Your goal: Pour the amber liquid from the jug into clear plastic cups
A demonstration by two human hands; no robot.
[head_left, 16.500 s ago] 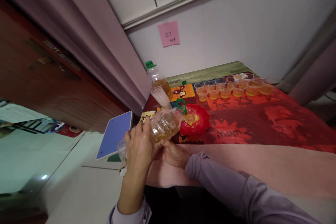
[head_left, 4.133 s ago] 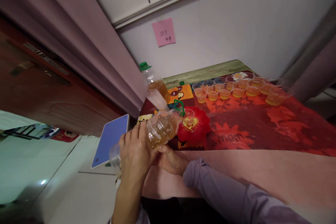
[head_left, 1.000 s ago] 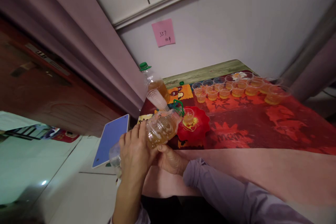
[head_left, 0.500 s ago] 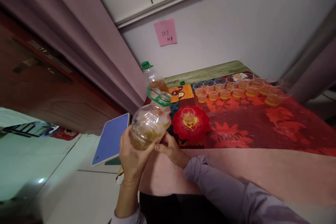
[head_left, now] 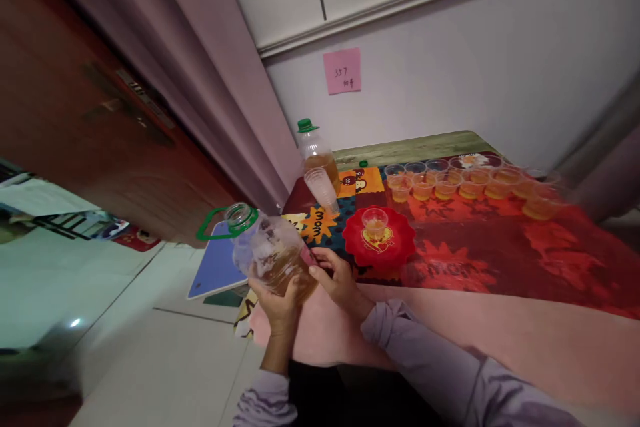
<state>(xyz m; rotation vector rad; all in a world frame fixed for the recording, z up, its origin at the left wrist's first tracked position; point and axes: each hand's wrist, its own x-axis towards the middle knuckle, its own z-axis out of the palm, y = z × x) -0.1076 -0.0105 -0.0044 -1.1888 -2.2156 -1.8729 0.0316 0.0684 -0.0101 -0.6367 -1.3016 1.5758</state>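
A large clear plastic jug (head_left: 277, 253) with amber liquid and a green handle ring at its uncapped neck is tilted, its mouth toward the left. My left hand (head_left: 277, 300) grips it from below, thumb on its near side. At the jug's base end, by a pink label, my right hand (head_left: 340, 278) holds it with bent fingers. To the right, a red scalloped plate (head_left: 400, 257) carries a clear plastic cup (head_left: 375, 219) with a little amber liquid. Behind the jug, a stack of clear cups (head_left: 321, 188) stands before a second jug (head_left: 320, 157) with a green cap.
Several cups with yellow liquid (head_left: 447, 185) stand in rows at the table's back right. A green cap (head_left: 363, 163) lies near the back edge. A blue board (head_left: 220, 267) is left of the table, near the wooden door (head_left: 115, 140). A pink note (head_left: 343, 71) hangs on the wall.
The jug has tipped from nearly upright toward the left, its neck swinging down. Both hands stay on it. The cup stack behind has come into sight, and the whole view has shifted.
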